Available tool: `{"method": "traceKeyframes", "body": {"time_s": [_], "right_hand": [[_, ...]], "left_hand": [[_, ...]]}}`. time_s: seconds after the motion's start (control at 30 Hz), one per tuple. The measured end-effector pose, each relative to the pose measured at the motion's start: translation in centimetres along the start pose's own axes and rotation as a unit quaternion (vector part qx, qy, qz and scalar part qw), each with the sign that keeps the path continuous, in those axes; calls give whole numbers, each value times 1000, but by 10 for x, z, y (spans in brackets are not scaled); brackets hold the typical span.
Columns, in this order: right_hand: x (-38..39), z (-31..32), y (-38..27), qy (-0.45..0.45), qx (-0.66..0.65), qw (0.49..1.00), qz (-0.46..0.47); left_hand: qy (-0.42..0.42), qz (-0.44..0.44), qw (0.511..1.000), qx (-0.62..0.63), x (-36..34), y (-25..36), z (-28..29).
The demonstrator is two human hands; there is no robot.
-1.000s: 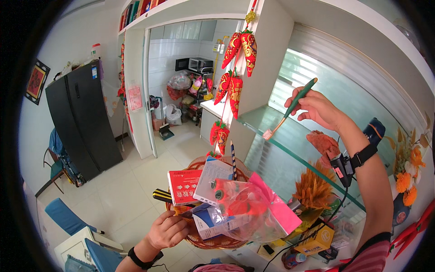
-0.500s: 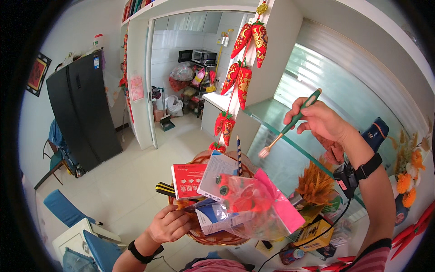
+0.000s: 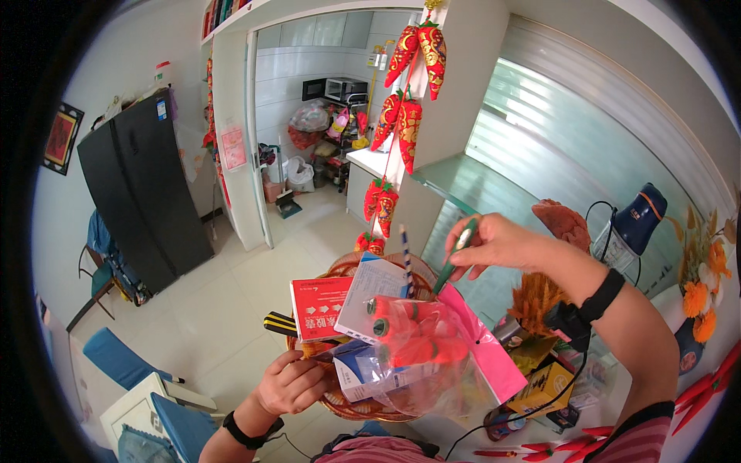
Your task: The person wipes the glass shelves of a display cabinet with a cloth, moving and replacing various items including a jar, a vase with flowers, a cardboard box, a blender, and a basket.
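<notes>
**Green brush held at the rim of a crowded basket**

The left hand point(image 3: 289, 383) is curled around the near rim of a round woven basket point(image 3: 347, 405), holding it up over the pale tiled floor point(image 3: 224, 309). The right hand point(image 3: 494, 245) grips a green-handled brush point(image 3: 454, 258), fingers closed on its upper handle; the brush slants down toward the basket's far side, and its lower end is hidden behind a clear plastic bag with a pink strip point(image 3: 440, 347).

The basket is packed to its edge. A red box point(image 3: 316, 307) and a white carton point(image 3: 370, 297) stand upright at the left, a striped pencil point(image 3: 404, 258) rises at the back, and a blue-and-white box point(image 3: 363, 374) lies toward the near rim. A black-and-yellow handle point(image 3: 279, 324) juts out past the left rim.

To the right, a glass tabletop point(image 3: 478, 193) runs close along the basket, its edge just beside the right hand. A string of red fabric chilli ornaments point(image 3: 401, 123) hangs just behind the basket. Open floor lies to the left, as far as a black refrigerator point(image 3: 139, 193) and a blue chair point(image 3: 116, 363).
</notes>
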State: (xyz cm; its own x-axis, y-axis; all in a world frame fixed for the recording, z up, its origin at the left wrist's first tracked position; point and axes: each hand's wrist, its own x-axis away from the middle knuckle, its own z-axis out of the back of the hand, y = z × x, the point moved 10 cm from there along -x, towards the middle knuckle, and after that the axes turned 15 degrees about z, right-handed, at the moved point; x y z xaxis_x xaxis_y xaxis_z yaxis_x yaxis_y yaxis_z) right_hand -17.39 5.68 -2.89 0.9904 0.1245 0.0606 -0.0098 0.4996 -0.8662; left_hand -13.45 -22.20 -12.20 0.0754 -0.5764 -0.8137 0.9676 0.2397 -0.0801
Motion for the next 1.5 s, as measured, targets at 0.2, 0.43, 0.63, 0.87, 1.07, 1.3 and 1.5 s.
{"method": "traceKeyframes", "body": {"time_s": [0.2, 0.43, 0.63, 0.87, 1.07, 1.3, 1.5], "right_hand": [[11, -2, 36, 85, -26, 991, -104], [35, 33, 11, 156, 101, 981, -60], [102, 138, -60, 177, 488, 852, 61], [96, 164, 58, 68, 503, 860, -57], [24, 199, 71, 131, 378, 912, -94], [-57, 195, 53, 127, 347, 929, -22], [-4, 177, 52, 50, 361, 911, -193]], "left_hand": [[6, -3, 1000, 4, -3, 4, 5], [-3, -2, 999, 36, -8, -2, 3], [6, 21, 999, 34, -4, -11, 4], [-9, 35, 999, 26, -5, -22, -7], [10, 28, 999, 31, -8, -24, -7], [9, 38, 997, 74, -21, -29, -20], [4, 33, 999, 31, -19, -35, -28]]}}
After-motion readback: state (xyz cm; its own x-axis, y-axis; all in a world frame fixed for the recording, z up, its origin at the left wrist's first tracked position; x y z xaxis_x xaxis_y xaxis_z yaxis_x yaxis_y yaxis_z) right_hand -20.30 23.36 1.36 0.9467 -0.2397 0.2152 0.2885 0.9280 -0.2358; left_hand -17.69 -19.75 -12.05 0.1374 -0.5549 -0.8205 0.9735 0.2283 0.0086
